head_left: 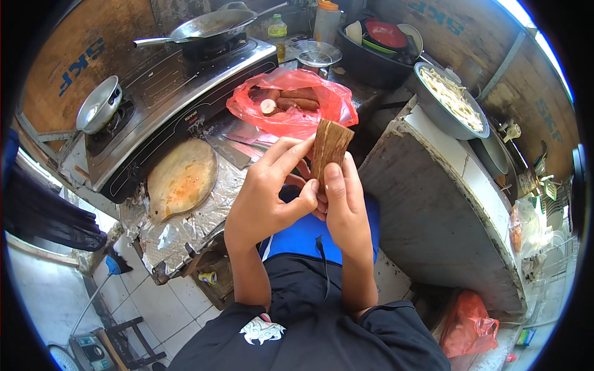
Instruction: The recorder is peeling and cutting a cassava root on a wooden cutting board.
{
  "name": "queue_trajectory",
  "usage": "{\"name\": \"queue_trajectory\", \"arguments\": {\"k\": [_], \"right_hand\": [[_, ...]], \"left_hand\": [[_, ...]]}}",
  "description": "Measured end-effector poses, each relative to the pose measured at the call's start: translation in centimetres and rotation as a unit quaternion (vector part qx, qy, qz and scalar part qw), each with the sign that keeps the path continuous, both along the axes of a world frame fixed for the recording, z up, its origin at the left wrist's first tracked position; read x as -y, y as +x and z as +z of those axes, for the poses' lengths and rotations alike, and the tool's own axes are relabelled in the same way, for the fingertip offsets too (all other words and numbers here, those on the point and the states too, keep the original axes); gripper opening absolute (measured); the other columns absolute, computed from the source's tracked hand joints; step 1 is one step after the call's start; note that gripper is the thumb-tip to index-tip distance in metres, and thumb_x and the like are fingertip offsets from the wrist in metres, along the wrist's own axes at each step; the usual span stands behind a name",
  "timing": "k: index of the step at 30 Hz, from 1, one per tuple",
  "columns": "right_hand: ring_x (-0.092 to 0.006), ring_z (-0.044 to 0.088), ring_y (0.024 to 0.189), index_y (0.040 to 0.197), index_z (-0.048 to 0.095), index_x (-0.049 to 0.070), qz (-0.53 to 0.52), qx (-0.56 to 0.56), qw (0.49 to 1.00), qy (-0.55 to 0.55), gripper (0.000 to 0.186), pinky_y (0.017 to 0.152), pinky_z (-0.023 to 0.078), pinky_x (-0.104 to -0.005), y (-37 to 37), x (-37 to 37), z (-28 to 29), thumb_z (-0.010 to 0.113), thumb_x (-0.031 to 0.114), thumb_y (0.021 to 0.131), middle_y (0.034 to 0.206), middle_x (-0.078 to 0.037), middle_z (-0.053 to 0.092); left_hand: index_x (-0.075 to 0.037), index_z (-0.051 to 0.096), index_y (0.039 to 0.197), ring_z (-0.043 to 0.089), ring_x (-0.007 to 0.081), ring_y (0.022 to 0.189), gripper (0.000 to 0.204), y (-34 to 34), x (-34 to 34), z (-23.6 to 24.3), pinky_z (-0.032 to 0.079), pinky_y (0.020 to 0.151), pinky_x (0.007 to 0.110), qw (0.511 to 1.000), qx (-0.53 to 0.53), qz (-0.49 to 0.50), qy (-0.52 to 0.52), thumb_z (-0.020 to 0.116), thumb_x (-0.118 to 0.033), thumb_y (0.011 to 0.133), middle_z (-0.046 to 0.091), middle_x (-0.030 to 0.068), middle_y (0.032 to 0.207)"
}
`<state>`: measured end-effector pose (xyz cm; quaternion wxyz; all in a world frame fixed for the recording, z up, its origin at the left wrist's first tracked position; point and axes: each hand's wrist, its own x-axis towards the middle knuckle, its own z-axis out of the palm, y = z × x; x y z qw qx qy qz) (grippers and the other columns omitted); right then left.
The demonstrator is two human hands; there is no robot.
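Observation:
Both my hands hold up a piece of cassava [330, 148] with rough, brown, bark-like skin and a paler strip along its left edge. My left hand [266, 188] pinches it from the left, fingertips along its side and thumb low down. On the right, my right hand [346, 201] grips its lower end, the thumb lying across the front. Just beyond the hands, a pink plastic bag [247, 111] lies open around several brown cassava roots [298, 104], one showing a white cut end. A knife [230, 151] lies beside a round wooden chopping board [182, 176] at the left.
A gas stove [185, 102] carries a wok [213, 26] and a small pot [100, 105]. At the right, a grey basin of pale strips [455, 102] rests on a white-topped counter [455, 148]. A black tub of dishes [371, 65] stands at the back.

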<state>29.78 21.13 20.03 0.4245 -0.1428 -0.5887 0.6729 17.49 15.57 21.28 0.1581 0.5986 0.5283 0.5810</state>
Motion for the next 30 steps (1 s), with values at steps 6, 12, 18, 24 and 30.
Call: {"name": "queue_trajectory", "arguments": {"k": [6,12,18,24,30], "right_hand": [[-0.0006,0.045,0.062,0.114,0.047,0.005,0.046,-0.005,0.991,-0.124,0.029,0.051,0.037,-0.0173,0.7,-0.5,-0.1,0.044,0.031,0.103,0.083,0.001,0.053],[-0.0009,0.042,0.053,0.111,0.048,0.004,0.063,0.007,0.99,-0.127,0.03,0.044,0.033,-0.0171,1.0,-0.7,-0.1,0.046,0.033,0.102,0.075,0.002,0.05],[-0.0012,0.042,0.053,0.109,0.048,0.005,0.066,0.005,0.991,-0.114,0.027,0.044,0.034,-0.0176,1.2,-0.7,0.1,0.049,0.031,0.101,0.075,0.002,0.05],[-0.0006,0.043,0.056,0.107,0.047,0.005,0.047,-0.003,0.993,-0.108,0.024,0.046,0.035,-0.0179,1.1,-0.4,0.0,0.048,0.028,0.101,0.078,0.002,0.051],[-0.0007,0.044,0.062,0.108,0.047,0.005,0.029,0.027,0.997,-0.073,0.022,0.05,0.036,-0.0184,1.3,-1.0,-0.3,0.048,0.026,0.102,0.079,0.002,0.051]], "left_hand": [[0.005,0.051,0.13,0.064,0.0154,0.074,0.063,-0.7,-0.3,-1.7,0.054,0.066,0.029,0.997,-0.069,-0.009,0.041,0.07,-0.006,0.071,0.06,0.0134,0.107],[0.004,0.057,0.125,0.061,0.0125,0.057,0.061,-1.0,0.1,-1.9,0.052,0.054,0.026,0.996,-0.087,0.005,0.02,0.074,-0.009,0.068,0.064,0.0136,0.105],[0.004,0.06,0.12,0.062,0.0133,0.057,0.057,-0.9,-0.1,-2.2,0.052,0.053,0.026,0.991,-0.121,0.032,0.048,0.071,-0.007,0.065,0.064,0.0157,0.107],[0.003,0.062,0.118,0.062,0.0174,0.061,0.056,0.2,-0.7,-2.4,0.051,0.056,0.029,0.98,-0.155,0.094,0.079,0.061,-0.009,0.063,0.064,0.0145,0.091],[0.006,0.056,0.122,0.066,0.0338,0.083,0.053,0.3,0.1,-1.3,0.054,0.073,0.037,0.993,-0.111,0.035,-0.014,0.067,-0.01,0.073,0.062,0.023,0.105]]}}
